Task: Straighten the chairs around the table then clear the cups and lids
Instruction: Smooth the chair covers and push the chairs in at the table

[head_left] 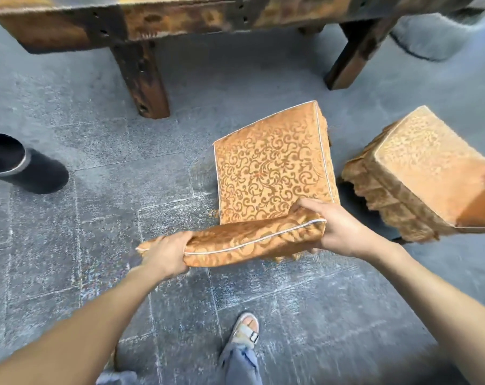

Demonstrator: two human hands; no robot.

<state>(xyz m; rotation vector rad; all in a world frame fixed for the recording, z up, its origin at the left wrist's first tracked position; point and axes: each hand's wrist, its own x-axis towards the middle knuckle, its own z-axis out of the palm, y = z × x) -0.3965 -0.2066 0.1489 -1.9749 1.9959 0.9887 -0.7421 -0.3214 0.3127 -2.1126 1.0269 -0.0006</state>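
From my remote seat, nearest the camera I see a sandalled foot (245, 330) and a jeans leg on the grey stone floor (55, 245), with two bare forearms reaching forward above them. My left hand (166, 252) is closed around the left end of the backrest cushion (252, 237) of an orange, scroll-patterned chair, fingers wrapped over its top edge; my right hand (338, 226) grips the right end of the same cushion, thumb on the front and fingers behind. Just beyond the hands lies the chair's square seat cushion (272, 165), edged in pale piping and turned at an angle to the table. To the right, near but apart from it, a second chair (413, 173) in matching fabric with a fringed skirt sits tilted toward the frame edge, blurred. At far left a dark cylindrical bin (19, 162) stands on the floor. Farther back, the heavy, weathered wooden table (152, 20) spans the top of the frame, two of its thick legs planted on the stone; its tabletop is out of view, and I cannot see any cups or lids.
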